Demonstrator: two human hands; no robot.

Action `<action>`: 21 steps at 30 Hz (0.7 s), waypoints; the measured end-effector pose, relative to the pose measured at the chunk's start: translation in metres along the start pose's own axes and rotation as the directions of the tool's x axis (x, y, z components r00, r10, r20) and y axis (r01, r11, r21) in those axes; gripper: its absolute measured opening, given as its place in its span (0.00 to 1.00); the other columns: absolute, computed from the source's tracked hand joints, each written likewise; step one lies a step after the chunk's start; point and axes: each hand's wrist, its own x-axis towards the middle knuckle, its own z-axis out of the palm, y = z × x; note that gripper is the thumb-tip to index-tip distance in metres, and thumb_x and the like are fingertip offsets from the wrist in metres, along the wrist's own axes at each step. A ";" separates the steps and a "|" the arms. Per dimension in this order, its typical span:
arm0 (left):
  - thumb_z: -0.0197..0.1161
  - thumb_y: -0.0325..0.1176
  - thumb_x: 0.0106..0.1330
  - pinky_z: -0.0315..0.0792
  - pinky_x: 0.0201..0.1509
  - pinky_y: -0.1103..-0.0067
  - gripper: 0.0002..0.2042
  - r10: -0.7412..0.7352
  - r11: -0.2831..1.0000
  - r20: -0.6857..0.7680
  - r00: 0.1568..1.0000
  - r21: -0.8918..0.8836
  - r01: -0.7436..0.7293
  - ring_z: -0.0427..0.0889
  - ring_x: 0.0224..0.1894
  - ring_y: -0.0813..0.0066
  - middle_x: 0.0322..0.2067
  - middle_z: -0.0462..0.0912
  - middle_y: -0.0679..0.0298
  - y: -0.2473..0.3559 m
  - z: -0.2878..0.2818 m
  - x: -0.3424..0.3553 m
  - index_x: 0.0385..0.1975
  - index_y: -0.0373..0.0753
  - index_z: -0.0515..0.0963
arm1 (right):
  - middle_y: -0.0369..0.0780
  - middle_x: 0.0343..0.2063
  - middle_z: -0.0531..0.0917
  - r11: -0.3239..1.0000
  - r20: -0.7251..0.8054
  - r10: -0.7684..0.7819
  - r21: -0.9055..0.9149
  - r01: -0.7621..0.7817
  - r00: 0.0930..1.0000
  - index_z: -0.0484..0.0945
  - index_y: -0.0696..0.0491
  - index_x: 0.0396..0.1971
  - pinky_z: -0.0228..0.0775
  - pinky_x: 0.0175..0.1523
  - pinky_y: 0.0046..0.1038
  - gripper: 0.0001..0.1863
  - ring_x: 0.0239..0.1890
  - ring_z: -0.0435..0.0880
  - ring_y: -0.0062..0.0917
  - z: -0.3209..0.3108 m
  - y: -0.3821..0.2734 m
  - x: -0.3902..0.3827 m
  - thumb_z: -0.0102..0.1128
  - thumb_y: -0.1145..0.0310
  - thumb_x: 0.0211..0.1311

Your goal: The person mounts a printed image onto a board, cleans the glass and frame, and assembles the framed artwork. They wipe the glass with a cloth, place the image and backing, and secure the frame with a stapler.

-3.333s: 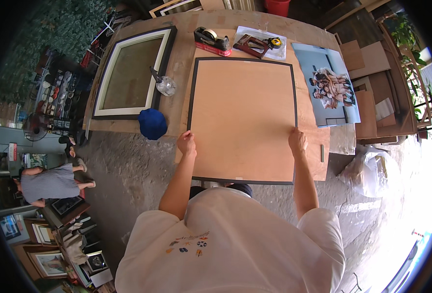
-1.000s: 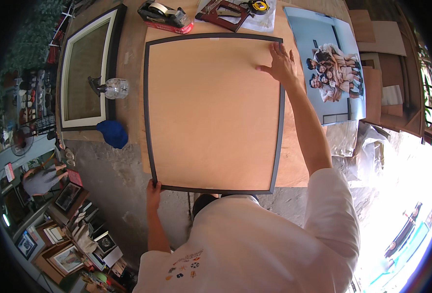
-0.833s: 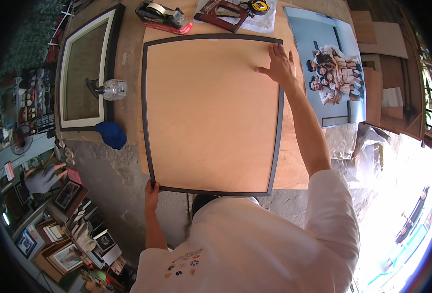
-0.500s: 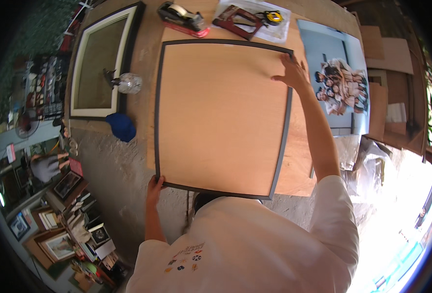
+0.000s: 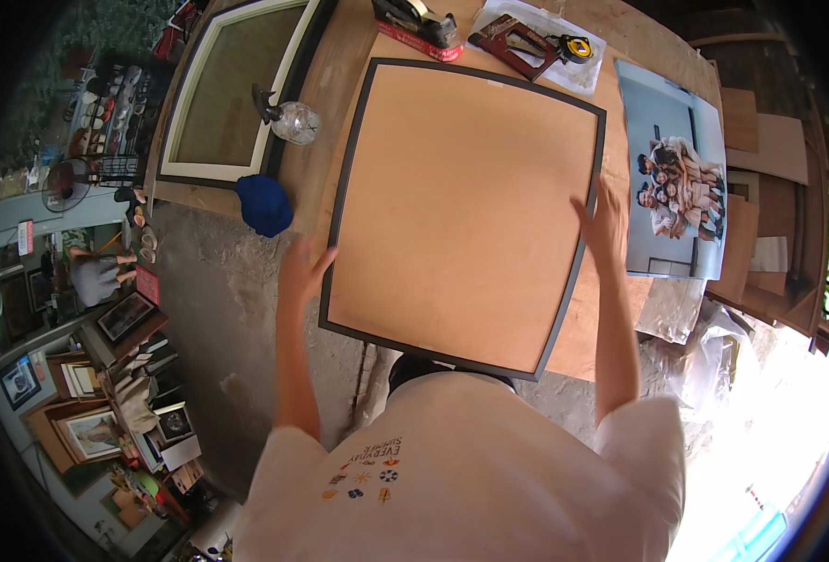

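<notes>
A large rectangular picture frame (image 5: 573, 272) with thin black edges lies in front of me, around a light-brown board (image 5: 461, 206). Its near edge reaches my waist. At its left edge is my left hand (image 5: 304, 269), thumb side touching the black rim, fingers loosely apart. My right hand (image 5: 603, 229) straddles the right edge, its thumb over the board and its fingers stretched out on the outer side. Neither hand visibly grips the frame. Right of it lies a large photo print (image 5: 681, 178) of a group of people.
Beyond the frame are a tape dispenser (image 5: 419, 26), a dark-red staple gun (image 5: 517, 47) and a yellow tape measure (image 5: 575, 49). To the left lie a white-lined black frame (image 5: 178, 122), a clear spray bottle (image 5: 297, 123) and a blue cap (image 5: 264, 206).
My left hand has left the near-left corner and moved up the left edge. My right hand has come down from the far-right corner. The frame appears turned slightly clockwise.
</notes>
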 end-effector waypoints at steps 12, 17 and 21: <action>0.78 0.66 0.32 0.50 0.75 0.55 0.70 0.253 0.780 0.239 0.938 0.523 -0.344 0.50 0.76 0.60 0.75 0.46 0.56 0.179 0.075 0.273 0.73 0.36 0.44 | 0.49 0.26 0.84 0.730 0.466 0.637 -0.109 -0.675 0.614 0.77 0.60 0.28 0.76 0.38 0.39 0.25 0.33 0.85 0.44 -0.032 -0.034 -0.290 0.66 0.48 0.60; 0.77 0.68 0.30 0.46 0.75 0.51 0.74 0.153 0.714 0.319 0.935 0.619 -0.328 0.46 0.77 0.61 0.76 0.44 0.56 0.199 0.082 0.274 0.74 0.33 0.39 | 0.49 0.27 0.84 0.659 0.492 0.650 0.016 -0.752 0.579 0.77 0.60 0.30 0.76 0.41 0.38 0.25 0.35 0.86 0.41 -0.013 -0.029 -0.321 0.65 0.48 0.60; 0.75 0.66 0.38 0.46 0.74 0.50 0.68 0.204 0.739 0.280 0.938 0.585 -0.335 0.46 0.76 0.59 0.75 0.45 0.55 0.183 0.079 0.276 0.73 0.33 0.42 | 0.49 0.28 0.84 0.651 0.529 0.637 0.020 -0.758 0.561 0.76 0.60 0.33 0.75 0.40 0.37 0.25 0.35 0.85 0.41 -0.014 -0.025 -0.303 0.65 0.49 0.61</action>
